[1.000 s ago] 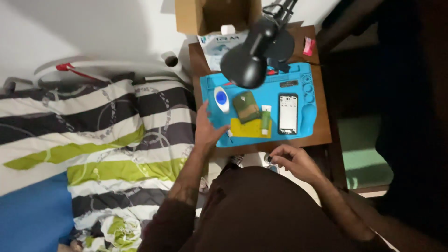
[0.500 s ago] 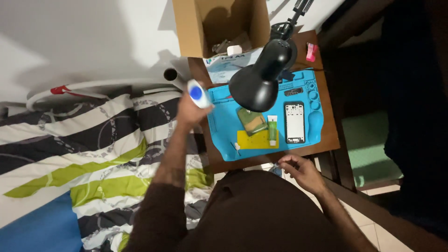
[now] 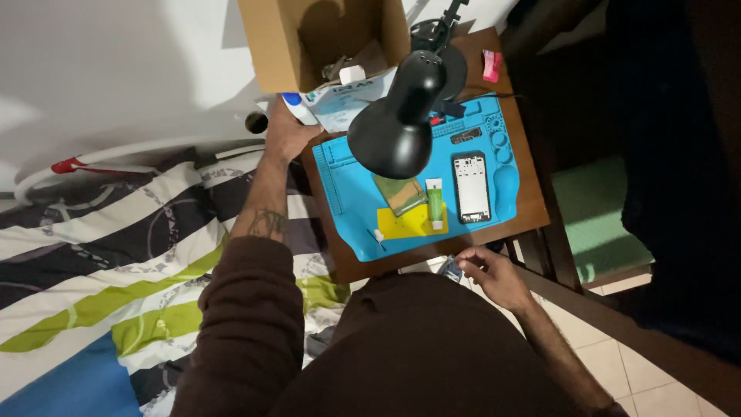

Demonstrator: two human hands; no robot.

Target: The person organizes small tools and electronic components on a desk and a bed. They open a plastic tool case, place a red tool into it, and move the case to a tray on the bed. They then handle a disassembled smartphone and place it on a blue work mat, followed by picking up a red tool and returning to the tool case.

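1. The left hand is closed around one white bottle with a blue cap; the fingers wrap its lower part, and the capped end sticks out past them toward the box.
2. That bottle is held above the table's far left corner, just beside the one open cardboard box and touching or nearly touching one white-and-blue packet (I cannot tell which).
3. The right hand sits near the table's near edge, fingers curled and pinching one small bluish item at the fingertips; what it is, I cannot tell.
4. One blue mat lies on the table, between the two hands.
5. On the mat, counted: one phone lying flat, one green tube just left of it, one yellow card under the tube's end, one olive-green pad partly on the card, and one small white piece at the card's corner nearest the right fingers.
6. One black lamp hangs over the mat, its shade just right of the left fingers and covering part of the mat.
7. One pink item lies at the table's far right, well apart from both hands.
8. One striped bedcover lies under the left forearm.
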